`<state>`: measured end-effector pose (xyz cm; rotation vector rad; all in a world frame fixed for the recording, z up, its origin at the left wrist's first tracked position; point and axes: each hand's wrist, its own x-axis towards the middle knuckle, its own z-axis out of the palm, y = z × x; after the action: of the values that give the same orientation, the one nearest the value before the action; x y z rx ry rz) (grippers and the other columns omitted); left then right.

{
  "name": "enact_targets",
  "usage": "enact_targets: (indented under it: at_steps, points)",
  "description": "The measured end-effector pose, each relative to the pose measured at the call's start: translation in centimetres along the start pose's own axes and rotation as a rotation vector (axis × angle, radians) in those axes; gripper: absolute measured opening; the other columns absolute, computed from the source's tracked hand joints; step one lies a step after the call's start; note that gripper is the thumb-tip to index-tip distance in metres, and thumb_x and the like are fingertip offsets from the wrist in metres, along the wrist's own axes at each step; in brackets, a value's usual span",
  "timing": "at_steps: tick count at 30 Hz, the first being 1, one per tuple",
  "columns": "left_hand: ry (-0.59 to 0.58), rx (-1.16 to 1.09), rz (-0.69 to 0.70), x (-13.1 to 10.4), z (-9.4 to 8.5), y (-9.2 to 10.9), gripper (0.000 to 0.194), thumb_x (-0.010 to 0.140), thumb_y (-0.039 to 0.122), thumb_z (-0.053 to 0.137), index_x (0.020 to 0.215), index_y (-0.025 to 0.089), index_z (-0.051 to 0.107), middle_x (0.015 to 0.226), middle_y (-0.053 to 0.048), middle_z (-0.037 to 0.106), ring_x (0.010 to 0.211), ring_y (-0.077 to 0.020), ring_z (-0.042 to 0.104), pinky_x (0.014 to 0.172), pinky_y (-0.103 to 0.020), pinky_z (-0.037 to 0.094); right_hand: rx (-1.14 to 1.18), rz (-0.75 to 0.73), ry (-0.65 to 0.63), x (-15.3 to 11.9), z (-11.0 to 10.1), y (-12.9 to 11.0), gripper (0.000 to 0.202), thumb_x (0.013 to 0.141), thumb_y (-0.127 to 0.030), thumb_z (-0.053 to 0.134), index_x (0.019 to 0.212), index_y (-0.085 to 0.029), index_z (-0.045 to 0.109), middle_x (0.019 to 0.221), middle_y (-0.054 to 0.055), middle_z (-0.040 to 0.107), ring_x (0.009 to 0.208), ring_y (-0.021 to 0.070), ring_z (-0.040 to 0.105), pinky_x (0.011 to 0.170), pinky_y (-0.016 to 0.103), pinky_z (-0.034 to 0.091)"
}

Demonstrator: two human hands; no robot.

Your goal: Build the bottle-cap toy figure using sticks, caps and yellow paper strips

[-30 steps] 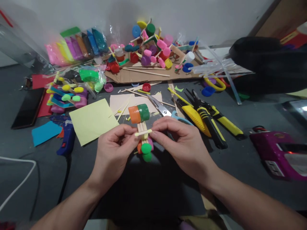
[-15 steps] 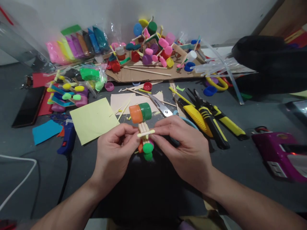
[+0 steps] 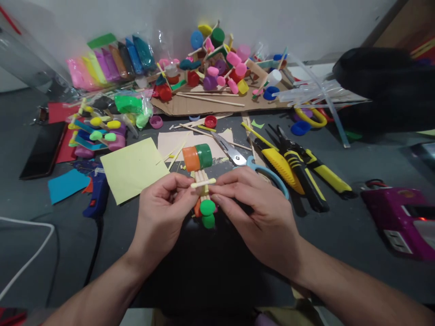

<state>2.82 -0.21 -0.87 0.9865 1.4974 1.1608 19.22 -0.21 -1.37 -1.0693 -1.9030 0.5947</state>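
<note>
My left hand (image 3: 168, 201) is closed, thumb and forefinger pinching the left side of a small craft-stick model (image 3: 200, 176). The model has an orange and a green bottle cap (image 3: 205, 155) at its far end and green clay discs (image 3: 208, 207) at its near end. A short crosswise stick (image 3: 203, 183) with pale yellow ends lies over its middle. Closed at the model's right side, my right hand (image 3: 253, 208) has its fingertips by the crosswise stick's right end. Fingers partly hide the model's sides, and an orange piece shows underneath.
Scissors (image 3: 234, 153), a yellow cutter (image 3: 280, 165) and pliers (image 3: 302, 181) lie right of the model. A blue glue gun (image 3: 96, 192) and yellow paper (image 3: 132, 167) are at left. Behind, cardboard (image 3: 204, 107) carries colourful clay-and-cap models. A purple device (image 3: 397, 217) sits far right.
The crosswise stick and model have shifted slightly left and up in the view. My right fingertips have spread a little around the stick's end. Both hands stay at the model.
</note>
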Motion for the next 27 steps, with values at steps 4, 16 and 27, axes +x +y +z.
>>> enact_targets:
  at_steps: [4,16,27]
  points:
    - [-0.014,-0.009,-0.003,0.1,-0.1,0.0,0.011,0.071,0.022,0.080,0.068,0.017,0.070,0.060,0.003,0.065,0.053,-0.0068,0.050,0.049,-0.014,0.043,0.063,0.059,-0.010,0.1,0.2,0.1,0.016,0.092,-0.008,0.065,0.083,-0.015,0.075,0.087,0.003,0.070,0.082,0.0117,0.064,0.075,0.024,0.050]
    - [-0.147,0.014,-0.037,-0.1,0.0,0.2,0.014,0.076,0.024,0.077,0.066,0.017,0.070,0.054,0.003,0.061,0.049,-0.0084,0.050,0.047,-0.017,0.042,0.586,0.438,-0.165,1.0,-0.4,1.5,0.025,0.089,-0.030,0.073,0.067,-0.020,0.068,0.075,-0.001,0.068,0.078,0.0143,0.065,0.077,0.028,0.050]
    - [-0.190,0.012,-0.042,0.1,-0.4,0.1,0.015,0.081,0.024,0.075,0.069,0.017,0.072,0.057,0.002,0.066,0.049,-0.0086,0.055,0.047,-0.017,0.044,0.374,0.325,-0.088,1.0,-0.5,1.0,0.017,0.085,-0.016,0.072,0.069,-0.019,0.069,0.073,-0.002,0.068,0.070,0.0118,0.062,0.069,0.025,0.049]
